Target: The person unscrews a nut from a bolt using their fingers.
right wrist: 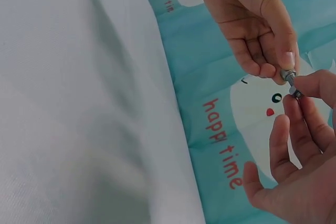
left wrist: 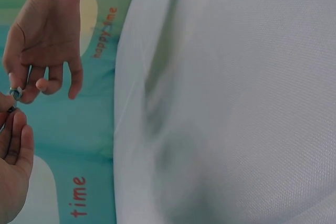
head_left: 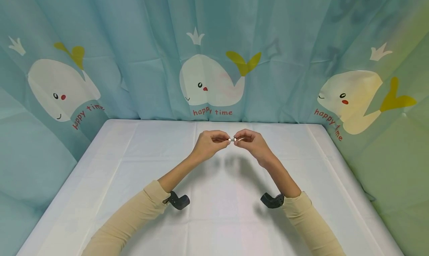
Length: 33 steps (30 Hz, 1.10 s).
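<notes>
Both hands meet over the table, raised above it, at a small silver bolt. My left hand pinches one end of it between thumb and fingertips. From the other side, my right hand pinches the opposite end. In the right wrist view, a wider round metal piece sits at the left fingertips, and a short threaded shaft runs from it to a small hex piece at the right thumb. Fingertips hide much of the bolt in the left wrist view. I cannot tell which end is head and which is nut.
A white cloth covers the table, and the arms' shadows fall on it. Blue-green curtains with printed whales stand around the far edge and sides. Black wrist-worn devices stick out from both cuffs.
</notes>
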Motion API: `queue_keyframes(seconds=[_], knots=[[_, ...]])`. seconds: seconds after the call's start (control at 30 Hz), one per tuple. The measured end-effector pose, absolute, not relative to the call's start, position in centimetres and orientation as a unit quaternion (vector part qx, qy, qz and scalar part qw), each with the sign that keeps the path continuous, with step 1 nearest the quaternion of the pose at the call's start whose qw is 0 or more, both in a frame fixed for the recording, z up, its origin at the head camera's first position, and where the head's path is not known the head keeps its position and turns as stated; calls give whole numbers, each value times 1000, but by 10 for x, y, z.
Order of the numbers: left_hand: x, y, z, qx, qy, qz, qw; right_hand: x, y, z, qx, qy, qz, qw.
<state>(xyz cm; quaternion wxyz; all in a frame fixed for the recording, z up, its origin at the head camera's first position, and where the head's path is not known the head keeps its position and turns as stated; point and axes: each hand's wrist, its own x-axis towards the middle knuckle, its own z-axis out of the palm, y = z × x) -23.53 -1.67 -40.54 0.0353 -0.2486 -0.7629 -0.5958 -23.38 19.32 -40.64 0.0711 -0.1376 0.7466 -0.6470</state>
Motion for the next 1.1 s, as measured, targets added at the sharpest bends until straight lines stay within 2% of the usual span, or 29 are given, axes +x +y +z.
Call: queue_keyframes(seconds=[0.17, 0.43, 1.1], knots=[[-237, -17, -406, -241, -763, -600, 30, -234, 192, -405, -138, 742, -651, 78], [-238, -17, -407, -244, -761, -601, 26, -237, 191, -402, -89, 761, -636, 95], [-236, -17, -403, -245, -770, -588, 27, -233, 194, -404, -134, 742, -652, 78]])
